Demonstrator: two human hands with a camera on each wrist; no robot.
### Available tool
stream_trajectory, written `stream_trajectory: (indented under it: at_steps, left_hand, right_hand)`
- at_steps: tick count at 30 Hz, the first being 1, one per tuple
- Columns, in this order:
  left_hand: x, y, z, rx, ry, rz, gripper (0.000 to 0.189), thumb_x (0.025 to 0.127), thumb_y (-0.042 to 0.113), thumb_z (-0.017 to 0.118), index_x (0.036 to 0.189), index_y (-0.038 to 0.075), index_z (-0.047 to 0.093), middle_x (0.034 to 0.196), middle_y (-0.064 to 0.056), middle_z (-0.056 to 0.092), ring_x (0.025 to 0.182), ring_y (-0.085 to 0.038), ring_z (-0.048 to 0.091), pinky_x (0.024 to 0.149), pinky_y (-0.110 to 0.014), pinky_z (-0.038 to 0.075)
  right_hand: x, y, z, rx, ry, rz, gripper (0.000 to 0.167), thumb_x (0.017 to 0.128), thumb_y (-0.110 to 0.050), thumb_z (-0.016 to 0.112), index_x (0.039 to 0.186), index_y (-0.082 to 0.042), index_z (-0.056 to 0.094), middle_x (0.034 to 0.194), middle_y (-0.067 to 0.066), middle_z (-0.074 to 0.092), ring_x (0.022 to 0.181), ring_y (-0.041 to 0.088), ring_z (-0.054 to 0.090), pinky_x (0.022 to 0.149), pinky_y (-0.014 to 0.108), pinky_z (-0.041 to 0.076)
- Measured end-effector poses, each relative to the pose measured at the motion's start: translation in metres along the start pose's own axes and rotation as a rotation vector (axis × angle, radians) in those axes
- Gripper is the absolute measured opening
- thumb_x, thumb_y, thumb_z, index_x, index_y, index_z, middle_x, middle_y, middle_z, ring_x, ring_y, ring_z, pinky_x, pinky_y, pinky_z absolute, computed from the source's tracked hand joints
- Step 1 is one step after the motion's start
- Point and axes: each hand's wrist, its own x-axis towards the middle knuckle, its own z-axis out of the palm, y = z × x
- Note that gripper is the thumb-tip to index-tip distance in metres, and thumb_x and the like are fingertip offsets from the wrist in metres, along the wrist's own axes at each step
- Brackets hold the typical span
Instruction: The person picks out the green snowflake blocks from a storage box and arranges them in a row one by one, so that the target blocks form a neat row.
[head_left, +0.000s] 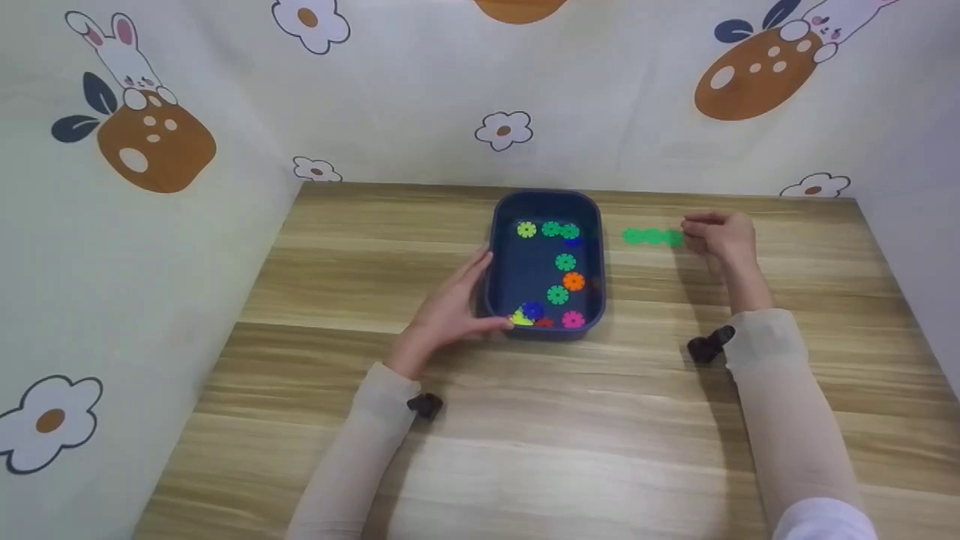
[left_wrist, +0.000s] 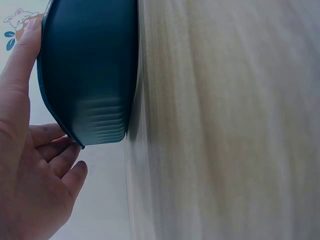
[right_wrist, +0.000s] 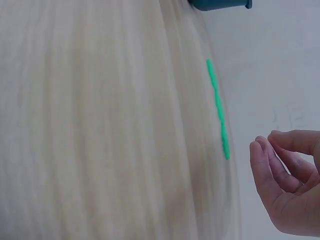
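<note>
The container [head_left: 525, 266], dark blue with rounded corners, stands upright on the wood-grain bench [head_left: 555, 427], near the middle of its far edge. The left hand [head_left: 444, 306] is spread around the container's near-left corner, thumb at the near wall, fingers along the left wall. The green strip [head_left: 652, 236], made of joined discs, lies flat on the bench near the far edge, right of the container and apart from it. The right hand [head_left: 721, 234] is beside the strip's right end, fingers loosely bent, tips close together, gripping nothing; whether the tips meet cannot be told. Inside the container, an orange disc [head_left: 574, 281] lies along the right wall, and a pink disc [head_left: 573, 319] occupies the near-right corner.
</note>
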Motion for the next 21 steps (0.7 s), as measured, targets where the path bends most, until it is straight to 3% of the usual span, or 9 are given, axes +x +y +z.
stream_trajectory:
  at_steps: [4,10,21]
  left_hand:
    - [0.000,0.000,0.000,-0.003,0.002,0.005,0.118,0.069,0.066,0.080,0.161,0.023,0.020,0.169,0.000,0.016,0.152,-0.027,0.029,0.120,-0.050,0.034]
    - [0.000,0.000,-0.001,0.001,0.005,0.011,0.118,0.069,0.066,0.081,0.160,0.022,0.021,0.169,0.001,0.016,0.152,-0.027,0.029,0.119,-0.049,0.035]
    - [0.001,0.000,0.000,0.009,0.010,0.032,0.118,0.069,0.066,0.080,0.160,0.019,0.022,0.169,-0.001,0.017,0.152,-0.028,0.028,0.119,-0.050,0.034]
  right_hand:
    - [-0.001,-0.006,0.003,-0.035,0.004,-0.024,0.040,0.095,-0.016,0.067,0.129,0.004,0.060,0.076,-0.022,0.068,0.079,-0.004,0.068,0.081,0.020,0.059]
    - [-0.006,-0.013,0.008,0.043,-0.015,-0.065,0.035,0.095,-0.011,0.066,0.126,0.005,0.060,0.081,-0.018,0.069,0.080,-0.004,0.068,0.085,0.019,0.058]
    - [-0.013,-0.023,0.021,0.122,-0.037,-0.136,0.030,0.094,-0.006,0.066,0.120,0.008,0.062,0.081,-0.014,0.071,0.080,-0.001,0.069,0.078,0.017,0.059]
